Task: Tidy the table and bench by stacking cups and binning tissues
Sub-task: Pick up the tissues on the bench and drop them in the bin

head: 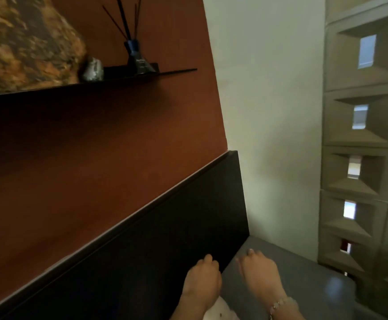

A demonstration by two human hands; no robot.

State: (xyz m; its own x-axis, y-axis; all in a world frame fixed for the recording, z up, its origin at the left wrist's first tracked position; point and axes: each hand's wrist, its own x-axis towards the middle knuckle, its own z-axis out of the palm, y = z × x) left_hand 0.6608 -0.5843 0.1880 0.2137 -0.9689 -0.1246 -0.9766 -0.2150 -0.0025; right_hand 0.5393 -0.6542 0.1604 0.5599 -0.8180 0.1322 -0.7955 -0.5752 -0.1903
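A shelf (119, 79) runs along the wall panel (96, 146) at upper left. On it a reed diffuser (140, 61) stands toward the right end. A small stone (93, 70) sits just left of the diffuser, and a large rock (22, 42) lies further left, against or just beside the stone. Below the panel is the bench backrest (165, 227). Right of the backrest lies the bench seat (299, 264), with a plain wall (269, 112) behind it and a wall of hollow blocks (361, 135) at far right. At the bottom edge, the left hand (202, 280) is before the backrest and the right hand (257, 271) is over the seat. The two hands are near each other but apart.
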